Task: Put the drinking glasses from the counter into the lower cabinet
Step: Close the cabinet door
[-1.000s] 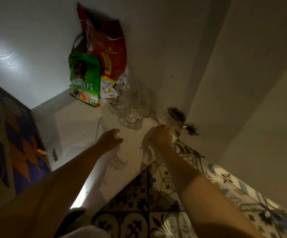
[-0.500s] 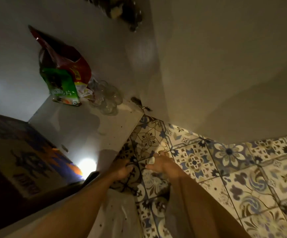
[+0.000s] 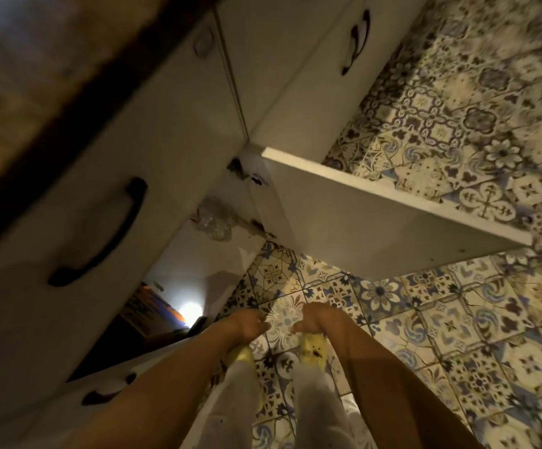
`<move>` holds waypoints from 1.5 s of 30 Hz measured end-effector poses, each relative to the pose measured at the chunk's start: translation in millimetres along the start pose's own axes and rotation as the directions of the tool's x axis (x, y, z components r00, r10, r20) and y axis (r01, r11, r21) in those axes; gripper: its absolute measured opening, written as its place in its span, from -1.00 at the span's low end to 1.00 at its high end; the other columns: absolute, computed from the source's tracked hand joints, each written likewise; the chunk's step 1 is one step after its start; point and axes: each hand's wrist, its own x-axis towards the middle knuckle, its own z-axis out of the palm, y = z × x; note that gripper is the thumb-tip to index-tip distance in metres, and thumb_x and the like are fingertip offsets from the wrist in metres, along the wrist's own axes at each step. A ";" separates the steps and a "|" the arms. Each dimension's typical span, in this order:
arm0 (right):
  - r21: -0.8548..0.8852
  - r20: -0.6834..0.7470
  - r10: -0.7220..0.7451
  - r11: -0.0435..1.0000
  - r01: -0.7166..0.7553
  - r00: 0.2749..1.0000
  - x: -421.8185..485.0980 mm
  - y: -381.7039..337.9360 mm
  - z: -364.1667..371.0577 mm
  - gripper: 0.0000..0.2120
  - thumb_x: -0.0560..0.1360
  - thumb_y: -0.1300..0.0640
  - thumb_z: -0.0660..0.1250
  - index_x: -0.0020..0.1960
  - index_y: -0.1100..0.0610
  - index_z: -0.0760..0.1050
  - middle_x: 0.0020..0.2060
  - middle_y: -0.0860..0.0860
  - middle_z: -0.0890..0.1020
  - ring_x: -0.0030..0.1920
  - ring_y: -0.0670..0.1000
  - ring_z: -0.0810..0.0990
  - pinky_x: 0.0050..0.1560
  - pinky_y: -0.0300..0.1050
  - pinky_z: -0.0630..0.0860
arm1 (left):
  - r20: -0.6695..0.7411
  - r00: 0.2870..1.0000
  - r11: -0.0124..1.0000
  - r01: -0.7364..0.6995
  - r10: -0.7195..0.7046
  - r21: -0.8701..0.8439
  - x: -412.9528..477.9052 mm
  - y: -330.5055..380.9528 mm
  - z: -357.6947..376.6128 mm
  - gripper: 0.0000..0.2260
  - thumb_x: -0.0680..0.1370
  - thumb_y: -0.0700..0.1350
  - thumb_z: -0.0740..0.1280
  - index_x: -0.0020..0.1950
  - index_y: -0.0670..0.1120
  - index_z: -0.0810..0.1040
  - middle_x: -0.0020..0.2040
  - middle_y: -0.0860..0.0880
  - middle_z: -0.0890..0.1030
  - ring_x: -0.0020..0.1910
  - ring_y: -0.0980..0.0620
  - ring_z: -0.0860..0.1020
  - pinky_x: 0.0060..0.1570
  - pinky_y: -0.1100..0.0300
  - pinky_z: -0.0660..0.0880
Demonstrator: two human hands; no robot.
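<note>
Several clear drinking glasses (image 3: 214,218) stand clustered at the right rear of the lower cabinet's white floor (image 3: 198,257). The cabinet's door (image 3: 376,222) hangs open to the right. My left hand (image 3: 247,324) and my right hand (image 3: 315,320) hang over the tiled floor in front of the cabinet, well clear of the glasses. Both hands hold nothing, with the fingers loosely curled.
A drawer front with a dark handle (image 3: 101,234) juts out above the cabinet on the left. A second cabinet door with a handle (image 3: 355,40) lies further right. Patterned tiles (image 3: 457,319) cover the floor. A patterned box (image 3: 153,306) sits in the cabinet's left side. My feet wear yellow slippers (image 3: 311,348).
My hands have drawn back out of the cabinet to over the floor. The view has risen, so the drawer fronts and the open door now show.
</note>
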 end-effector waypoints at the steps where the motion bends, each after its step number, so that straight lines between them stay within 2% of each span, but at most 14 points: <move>1: -0.003 0.008 -0.004 1.000 0.004 1.000 -15.4 -0.5 -9.2 -0.39 0.56 -0.15 0.16 0.42 0.28 0.30 0.41 0.20 0.39 0.38 0.20 0.39 0.36 -0.01 0.35 | 0.009 1.000 0.999 -0.004 0.003 0.033 -14.4 10.3 -8.4 -0.60 0.60 0.03 0.08 0.32 -0.17 0.42 0.34 -0.18 0.46 0.30 -0.14 0.43 0.27 0.08 0.34; 11: -0.048 -0.141 0.000 0.999 -0.007 0.990 -132.7 -5.5 -116.1 -0.48 0.51 -0.13 0.24 0.31 0.22 0.45 0.30 0.13 0.51 0.27 0.15 0.49 0.21 -0.03 0.42 | -0.076 0.990 0.978 -0.102 0.117 0.182 -127.7 83.4 -104.9 -0.62 0.62 0.01 0.07 0.36 -0.14 0.37 0.36 -0.17 0.43 0.33 -0.12 0.40 0.30 0.05 0.30; 13: -0.044 -0.150 -0.030 0.999 0.024 0.988 -149.1 -11.3 -142.0 -0.48 0.53 -0.10 0.24 0.36 0.21 0.39 0.31 0.13 0.48 0.26 0.15 0.49 0.07 -0.06 0.43 | -0.119 0.980 0.977 -0.143 0.162 0.156 -145.9 94.7 -128.9 -0.61 0.62 0.02 0.07 0.36 -0.15 0.39 0.36 -0.18 0.44 0.32 -0.12 0.41 0.31 0.03 0.30; 16: -0.019 -0.216 -0.069 0.998 0.066 0.974 -169.4 -17.3 -178.9 -0.49 0.55 -0.08 0.20 0.39 0.20 0.36 0.21 0.13 0.51 0.02 0.08 0.56 -0.22 -0.21 0.45 | -0.187 0.961 0.970 -0.170 0.202 0.176 -169.8 112.5 -164.7 -0.60 0.62 0.03 0.07 0.35 -0.16 0.41 0.33 -0.18 0.47 0.28 -0.14 0.44 0.27 0.06 0.34; 17: -0.053 -0.252 -0.085 0.996 0.074 0.964 -174.6 -18.3 -189.9 -0.49 0.56 -0.08 0.19 0.38 0.22 0.37 0.19 0.14 0.51 0.00 0.08 0.56 -0.22 -0.19 0.47 | -0.204 0.957 0.968 -0.171 0.208 0.185 -177.3 119.1 -177.1 -0.59 0.62 0.04 0.07 0.35 -0.16 0.41 0.32 -0.17 0.48 0.27 -0.14 0.46 0.26 0.07 0.35; 19: -0.145 -0.361 -0.124 0.986 0.076 0.924 -181.7 -19.1 -207.6 -0.49 0.56 -0.08 0.19 0.35 0.25 0.41 0.26 0.17 0.51 0.17 0.15 0.54 0.02 -0.07 0.49 | -0.253 0.943 0.966 -0.171 0.218 0.196 -192.6 132.6 -203.6 -0.59 0.61 0.05 0.08 0.34 -0.16 0.42 0.29 -0.18 0.50 0.25 -0.13 0.47 0.24 0.06 0.37; 21: -0.166 -0.463 -0.159 0.982 0.091 0.872 -182.3 -18.0 -220.8 -0.53 0.56 -0.04 0.21 0.32 0.27 0.43 0.27 0.21 0.53 0.23 0.18 0.52 0.15 -0.08 0.46 | -0.356 0.899 0.957 -0.179 0.254 0.229 -210.7 145.4 -232.4 -0.60 0.60 0.05 0.10 0.35 -0.13 0.41 0.29 -0.16 0.50 0.25 -0.11 0.47 0.22 0.06 0.38; 23: -0.154 -0.517 -0.164 0.983 0.097 0.840 -180.3 -15.7 -230.9 -0.55 0.56 -0.02 0.20 0.32 0.26 0.44 0.26 0.22 0.54 0.23 0.18 0.53 0.17 -0.09 0.45 | -0.512 0.794 0.936 -0.198 0.327 0.291 -230.6 155.1 -260.1 -0.60 0.60 0.05 0.13 0.36 -0.10 0.40 0.32 -0.11 0.50 0.27 -0.06 0.47 0.24 0.06 0.38; 27: -0.099 -0.543 -0.116 0.992 0.074 0.832 -166.8 -5.8 -238.8 -0.46 0.56 -0.09 0.16 0.42 0.21 0.31 0.36 0.19 0.43 0.35 0.21 0.41 0.27 -0.01 0.39 | -0.809 0.375 0.891 -0.162 0.452 0.423 -253.9 154.6 -301.3 -0.64 0.57 0.04 0.18 0.32 -0.07 0.43 0.31 -0.10 0.47 0.30 -0.05 0.41 0.27 0.06 0.37; 29: -0.094 -0.533 -0.090 0.994 0.047 0.841 -157.3 0.1 -237.2 -0.43 0.57 -0.12 0.14 0.44 0.22 0.25 0.39 0.21 0.39 0.38 0.23 0.36 0.31 0.03 0.36 | -0.881 0.230 0.909 -0.038 0.413 0.416 -251.4 142.5 -313.3 -0.61 0.55 0.06 0.19 0.34 -0.04 0.40 0.33 -0.11 0.44 0.32 -0.09 0.37 0.29 0.01 0.39; 30: -0.099 -0.516 -0.078 0.995 0.032 0.853 -152.7 3.2 -235.1 -0.42 0.57 -0.13 0.13 0.45 0.22 0.24 0.39 0.21 0.38 0.37 0.22 0.37 0.31 0.03 0.36 | -0.897 0.232 0.920 0.023 0.375 0.390 -248.3 134.9 -316.6 -0.58 0.56 0.07 0.17 0.39 -0.03 0.34 0.38 -0.12 0.39 0.37 -0.11 0.33 0.34 -0.03 0.34; 32: -0.072 -0.462 -0.053 0.997 0.022 0.885 -144.7 10.1 -229.3 -0.42 0.57 -0.13 0.14 0.45 0.21 0.22 0.39 0.20 0.38 0.36 0.21 0.39 0.30 0.01 0.37 | -0.898 0.319 0.926 0.124 0.303 0.357 -239.1 121.4 -318.3 -0.51 0.58 0.12 0.09 0.49 0.02 0.16 0.51 -0.11 0.22 0.49 -0.14 0.15 0.46 -0.07 0.15; 35: 0.008 -0.423 -0.069 0.997 0.080 0.904 -134.9 19.7 -223.6 -0.45 0.60 -0.09 0.11 0.44 0.24 0.21 0.40 0.21 0.38 0.36 0.20 0.40 0.28 -0.01 0.38 | -0.894 0.359 0.929 0.150 0.267 0.338 -225.8 113.0 -319.1 -0.49 0.59 0.19 -0.07 0.52 0.10 -0.02 0.57 -0.03 0.01 0.54 -0.10 -0.05 0.49 -0.13 -0.07; 45: 0.168 -0.436 -0.137 0.959 0.230 0.890 -135.7 29.8 -216.1 -0.51 0.64 -0.05 -0.03 0.42 0.21 0.33 0.37 0.22 0.43 0.35 0.16 0.42 0.28 -0.09 0.37 | -0.895 0.364 0.946 0.095 0.256 0.309 -225.6 113.0 -322.3 -0.52 0.59 0.17 -0.16 0.51 0.13 -0.06 0.57 0.02 -0.05 0.54 -0.04 -0.11 0.50 -0.13 -0.11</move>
